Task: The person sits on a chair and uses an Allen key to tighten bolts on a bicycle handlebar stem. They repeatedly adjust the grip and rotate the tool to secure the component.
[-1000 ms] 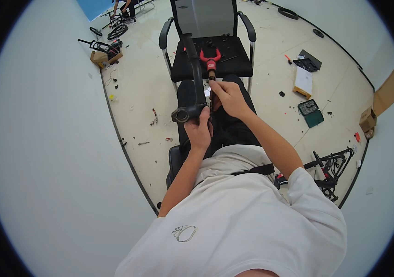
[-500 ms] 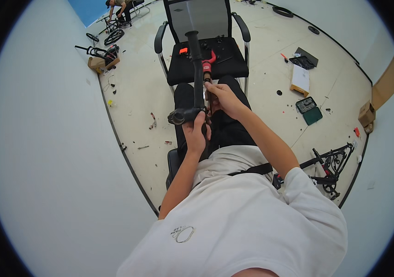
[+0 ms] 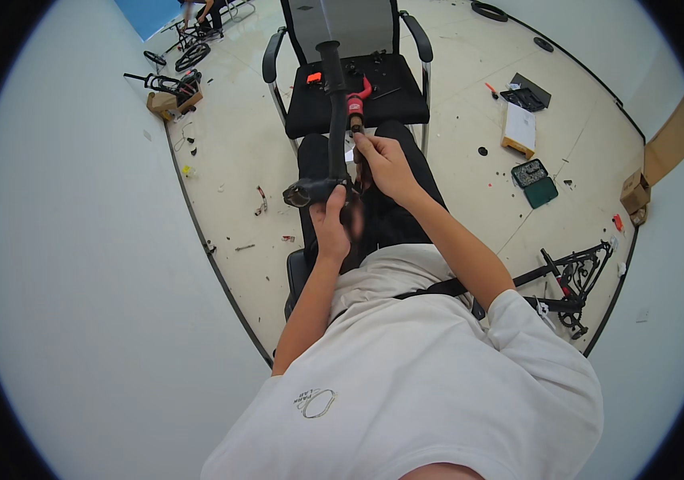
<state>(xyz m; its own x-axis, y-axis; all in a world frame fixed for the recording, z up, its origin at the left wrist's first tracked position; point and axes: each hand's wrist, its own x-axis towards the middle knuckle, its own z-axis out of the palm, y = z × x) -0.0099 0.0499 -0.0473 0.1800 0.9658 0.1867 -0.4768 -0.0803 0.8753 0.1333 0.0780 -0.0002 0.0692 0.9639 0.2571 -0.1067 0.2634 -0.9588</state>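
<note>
A black bicycle handlebar (image 3: 337, 128) with a stem (image 3: 308, 190) at its near end stands out over my lap, its grip pointing to the chair. My left hand (image 3: 331, 230) is wrapped round the bar beside the stem, its lower fingers smeared by motion. Just to the right, my right hand (image 3: 388, 170) is closed, thumb and forefinger pinched beside the bar. What it holds is mostly hidden by the fingers. Beyond my right fingertips, a red part with a brown end (image 3: 355, 108) lies at the front of the black chair seat (image 3: 310, 112).
Small black parts and an orange item (image 3: 314, 78) lie on the chair. At right, a black bike frame (image 3: 570, 300), a green case (image 3: 540, 192) and a white box (image 3: 519, 128) are on the floor. A person (image 3: 210, 14) works beside a bicycle at far left.
The handlebar and both hands have shifted slightly up and left in the view, as has the chair. My left fingers are now blurred by motion. Both hands keep their hold.
</note>
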